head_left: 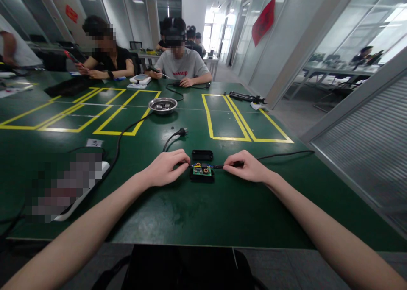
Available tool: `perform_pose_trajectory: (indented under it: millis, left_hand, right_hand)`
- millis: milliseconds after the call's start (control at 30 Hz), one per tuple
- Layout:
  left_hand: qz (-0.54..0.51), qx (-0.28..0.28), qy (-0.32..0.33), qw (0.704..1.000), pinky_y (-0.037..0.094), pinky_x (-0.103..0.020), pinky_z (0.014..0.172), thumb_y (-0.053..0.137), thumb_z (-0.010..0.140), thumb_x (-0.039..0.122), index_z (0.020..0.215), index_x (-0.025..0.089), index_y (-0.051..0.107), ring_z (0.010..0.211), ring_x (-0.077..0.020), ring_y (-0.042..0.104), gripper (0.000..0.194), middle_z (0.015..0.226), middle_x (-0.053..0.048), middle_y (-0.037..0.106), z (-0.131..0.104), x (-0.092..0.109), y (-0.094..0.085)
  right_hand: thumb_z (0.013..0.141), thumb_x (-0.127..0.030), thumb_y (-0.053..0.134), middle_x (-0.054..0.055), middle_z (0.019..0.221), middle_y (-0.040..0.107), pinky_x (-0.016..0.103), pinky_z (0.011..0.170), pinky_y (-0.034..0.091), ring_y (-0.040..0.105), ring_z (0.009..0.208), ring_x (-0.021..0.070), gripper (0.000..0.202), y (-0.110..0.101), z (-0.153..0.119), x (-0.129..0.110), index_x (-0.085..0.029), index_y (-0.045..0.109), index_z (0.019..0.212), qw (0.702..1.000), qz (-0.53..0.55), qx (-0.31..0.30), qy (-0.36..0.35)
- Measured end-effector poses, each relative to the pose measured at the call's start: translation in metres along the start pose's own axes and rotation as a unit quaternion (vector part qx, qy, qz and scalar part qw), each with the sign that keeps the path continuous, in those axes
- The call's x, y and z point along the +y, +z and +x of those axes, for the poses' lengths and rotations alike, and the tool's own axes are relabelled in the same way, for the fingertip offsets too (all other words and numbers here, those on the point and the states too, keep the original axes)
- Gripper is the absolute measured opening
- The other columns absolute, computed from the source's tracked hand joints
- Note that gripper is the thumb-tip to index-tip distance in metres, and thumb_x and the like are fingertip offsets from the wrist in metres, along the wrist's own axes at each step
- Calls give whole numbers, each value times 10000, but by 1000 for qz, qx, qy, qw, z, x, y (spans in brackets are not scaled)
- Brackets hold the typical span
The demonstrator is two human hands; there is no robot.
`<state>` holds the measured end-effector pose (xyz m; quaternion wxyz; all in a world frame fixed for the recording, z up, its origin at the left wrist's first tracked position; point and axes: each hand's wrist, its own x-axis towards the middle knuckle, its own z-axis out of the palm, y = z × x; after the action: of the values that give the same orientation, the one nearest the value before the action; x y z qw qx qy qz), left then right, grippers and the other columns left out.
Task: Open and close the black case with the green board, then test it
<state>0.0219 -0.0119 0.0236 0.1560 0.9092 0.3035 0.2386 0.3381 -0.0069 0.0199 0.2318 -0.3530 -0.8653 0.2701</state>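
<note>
A small green circuit board [197,171] with copper-coloured coils sits at the lower black case half [202,180]; whether it is fully seated I cannot tell. Just behind lies the other black case half [202,155]. My left hand [167,168] is closed in a pinch on the black cable at the board's left end, mostly hidden by the fingers. On the other side, my right hand [246,166] pinches the black cable [218,167] that leaves the board's right end. A black power plug [182,132] lies beyond my left hand, its cord running behind that hand.
A metal bowl [163,106] holding small parts stands farther back. At left are a white-edged, pixelated object [68,188] and a long black cable [118,148]. Yellow tape [230,139] marks the green table [178,222]. Two people sit across, one holding a screwdriver-like tool [163,73].
</note>
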Motion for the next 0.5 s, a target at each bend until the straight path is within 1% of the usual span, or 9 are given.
perform_pose_trajectory:
  millis: [133,333,433,500]
  left_hand:
    - [-14,-16,-1,1000,435,-257,641,488,946,231,879,180,620,678,-137,580,157,837,-20,635,-1,2,1]
    - [-1,-44,-9,999,399,-247,592,523,886,246,841,186,628,601,-119,532,130,785,-2,623,-1,0,5]
    - [14,-45,-30,998,396,-240,584,539,892,262,869,191,648,587,-115,539,132,782,6,639,-1,0,6]
    - [27,-29,-52,998,395,-237,580,553,900,275,952,195,669,587,-116,554,150,795,10,653,-1,0,7]
  right_hand:
    - [921,-369,609,-7,551,580,248,497,326,430,478,99,313,2,-1,-4,-159,716,715,1000,3,-22,1]
    - [909,-349,611,-26,536,566,253,510,335,431,470,99,274,7,-1,2,-174,715,726,999,-14,-38,7]
    - [910,-331,600,-45,520,538,254,535,354,430,463,100,225,9,-1,4,-185,733,801,999,-40,-30,3]
    - [903,-304,594,-34,577,583,255,567,382,476,496,108,191,11,0,4,-189,743,871,998,-55,-18,-2]
